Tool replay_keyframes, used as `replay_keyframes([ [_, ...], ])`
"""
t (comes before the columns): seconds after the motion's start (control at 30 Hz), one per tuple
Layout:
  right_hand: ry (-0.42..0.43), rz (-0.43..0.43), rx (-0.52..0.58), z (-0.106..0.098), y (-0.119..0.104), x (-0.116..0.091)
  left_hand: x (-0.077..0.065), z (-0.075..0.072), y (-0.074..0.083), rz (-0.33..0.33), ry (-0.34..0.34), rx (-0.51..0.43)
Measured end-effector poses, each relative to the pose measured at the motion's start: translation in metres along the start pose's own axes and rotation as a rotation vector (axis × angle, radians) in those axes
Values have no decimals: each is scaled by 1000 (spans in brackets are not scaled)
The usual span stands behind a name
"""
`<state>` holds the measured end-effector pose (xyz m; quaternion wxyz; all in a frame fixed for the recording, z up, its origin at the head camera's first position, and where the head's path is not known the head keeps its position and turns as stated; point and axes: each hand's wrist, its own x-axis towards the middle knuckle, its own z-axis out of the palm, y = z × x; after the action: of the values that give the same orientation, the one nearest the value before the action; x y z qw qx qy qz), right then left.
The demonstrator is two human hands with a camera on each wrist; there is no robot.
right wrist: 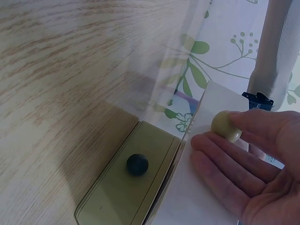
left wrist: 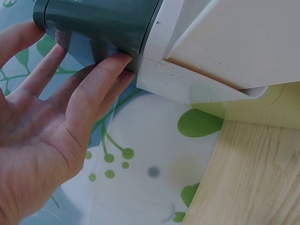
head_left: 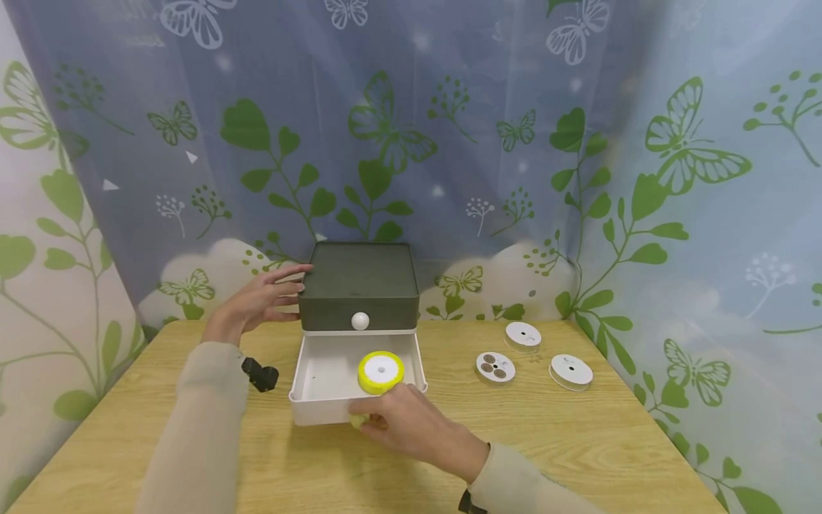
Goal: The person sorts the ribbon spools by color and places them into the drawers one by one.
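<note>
A small drawer cabinet (head_left: 359, 271) with a dark green top stands on the table. Its white drawer (head_left: 321, 412) is pulled out toward me. A spool of yellow ribbon (head_left: 380, 371) lies flat inside, near the drawer's right front. My right hand (head_left: 420, 421) pinches the drawer's pale yellow round knob (right wrist: 224, 125) between thumb and fingers. On the cabinet's left side, my left hand (head_left: 260, 296) rests its extended fingertips against the dark green wall. A white knob (head_left: 360, 321) marks the closed upper drawer. Below the white drawer, an olive drawer (right wrist: 112, 192) with a dark knob (right wrist: 137, 165) is closed.
Three white-sided spools lie right of the cabinet: one at the back (head_left: 523, 335), one with round brown holes (head_left: 495, 368), and one farther right (head_left: 571, 371). A patterned curtain (head_left: 475, 178) hangs behind the wooden table (head_left: 514, 442) and along its sides.
</note>
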<state>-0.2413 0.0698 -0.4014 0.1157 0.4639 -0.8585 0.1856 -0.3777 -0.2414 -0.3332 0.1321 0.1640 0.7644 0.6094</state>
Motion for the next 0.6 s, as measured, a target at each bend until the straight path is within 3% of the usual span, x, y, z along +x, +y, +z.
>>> replay_keyframes([
  [0.4, 31, 18, 73, 3, 9, 4, 1, -1, -1, 0, -2, -3],
  [0.6, 55, 9, 51, 2, 11, 7, 1, -1, -2, -1, -1, -2],
])
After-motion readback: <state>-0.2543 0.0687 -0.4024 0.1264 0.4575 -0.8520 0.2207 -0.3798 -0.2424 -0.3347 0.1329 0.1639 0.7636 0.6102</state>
